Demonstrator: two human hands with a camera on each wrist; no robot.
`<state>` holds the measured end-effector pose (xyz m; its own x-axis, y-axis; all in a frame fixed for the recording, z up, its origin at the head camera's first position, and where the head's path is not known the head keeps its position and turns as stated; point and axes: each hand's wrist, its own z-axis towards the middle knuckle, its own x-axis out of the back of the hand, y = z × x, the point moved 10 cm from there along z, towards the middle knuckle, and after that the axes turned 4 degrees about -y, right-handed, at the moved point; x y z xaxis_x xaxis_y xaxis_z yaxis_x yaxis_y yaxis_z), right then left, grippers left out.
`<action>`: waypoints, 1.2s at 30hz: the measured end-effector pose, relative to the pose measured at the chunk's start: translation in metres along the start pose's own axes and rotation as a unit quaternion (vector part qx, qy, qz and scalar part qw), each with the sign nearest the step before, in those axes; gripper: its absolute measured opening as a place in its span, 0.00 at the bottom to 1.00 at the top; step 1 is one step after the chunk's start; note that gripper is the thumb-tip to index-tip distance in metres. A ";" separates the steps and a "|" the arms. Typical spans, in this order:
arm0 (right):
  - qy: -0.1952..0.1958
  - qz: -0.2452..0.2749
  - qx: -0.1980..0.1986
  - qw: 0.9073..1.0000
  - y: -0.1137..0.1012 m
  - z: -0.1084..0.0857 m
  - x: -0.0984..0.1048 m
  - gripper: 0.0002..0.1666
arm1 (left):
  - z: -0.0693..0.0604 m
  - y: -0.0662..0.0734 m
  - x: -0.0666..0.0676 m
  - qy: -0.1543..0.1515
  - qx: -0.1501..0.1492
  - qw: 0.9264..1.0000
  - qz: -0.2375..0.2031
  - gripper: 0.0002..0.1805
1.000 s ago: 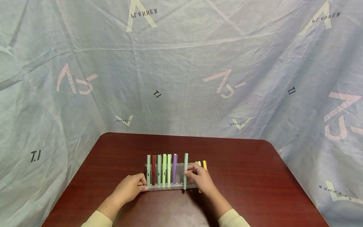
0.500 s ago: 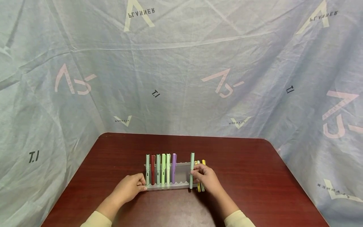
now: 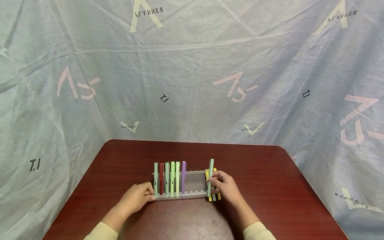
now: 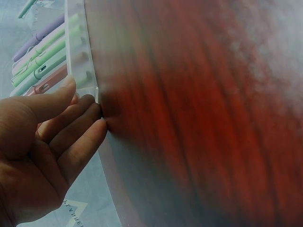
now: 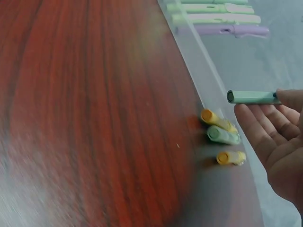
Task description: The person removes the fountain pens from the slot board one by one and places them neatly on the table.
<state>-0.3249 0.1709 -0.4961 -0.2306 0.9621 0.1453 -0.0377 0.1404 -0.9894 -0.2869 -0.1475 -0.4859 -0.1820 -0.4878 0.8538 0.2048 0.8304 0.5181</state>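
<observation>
My left hand [image 3: 136, 198] pinches the front left corner of a clear pen rack [image 3: 194, 182]; in the left wrist view the thumb lies on the rack's end. Standing in its left slots are a mint pen [image 3: 155, 181], a dark red pen [image 3: 161, 181], another mint pen [image 3: 167, 181], a bright green pen [image 3: 172, 181], a pale green pen [image 3: 178, 181] and a purple pen [image 3: 183, 181]. Over the rack's right end, my right hand [image 3: 226, 187] holds a mint green pen [image 5: 253, 97] between thumb and fingers, tilted slightly.
Beside the rack's right end, partly behind my right hand, lie a yellow pen [image 5: 215, 117], a green pen [image 5: 223, 135] and another yellow pen [image 5: 231, 157]. The dark red wooden table [image 3: 135, 153] is enclosed by grey printed cloth [image 3: 186, 110].
My right hand has moved right with the mint green pen, from the slots near the purple pen to the rack's right end. The left hand stays on the corner.
</observation>
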 end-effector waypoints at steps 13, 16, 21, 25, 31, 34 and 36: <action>0.067 -0.054 -0.071 0.994 0.018 -0.006 0.049 0.17 | 0.001 0.000 0.000 -0.001 0.001 1.000 0.002 0.10; 0.078 -0.093 -0.087 0.989 0.025 -0.007 0.057 0.15 | 0.001 0.000 0.000 0.000 0.003 1.000 0.001 0.10; 0.086 -0.158 -0.110 0.978 0.039 -0.006 0.062 0.10 | 0.001 0.000 0.001 0.002 0.003 1.000 -0.001 0.11; 0.084 -0.202 -0.121 0.968 0.043 -0.005 0.060 0.10 | 0.001 0.000 0.001 0.003 0.002 1.000 0.000 0.11; 0.078 -0.245 -0.123 0.959 0.043 -0.001 0.055 0.12 | 0.001 -0.002 0.000 0.000 0.003 1.000 -0.002 0.11; 0.076 -0.255 -0.120 0.956 0.044 0.000 0.055 0.12 | 0.001 -0.002 0.000 0.000 0.003 1.000 -0.001 0.11; 0.075 -0.257 -0.118 0.956 0.046 0.001 0.055 0.12 | 0.001 -0.002 0.000 0.001 0.003 1.000 -0.001 0.10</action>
<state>-0.3402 0.2296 -0.5332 -0.0981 0.7719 0.6282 0.1154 0.6358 -0.7632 -0.2882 -0.1491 -0.4872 -0.1804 -0.4895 0.8531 0.1989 0.8313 0.5190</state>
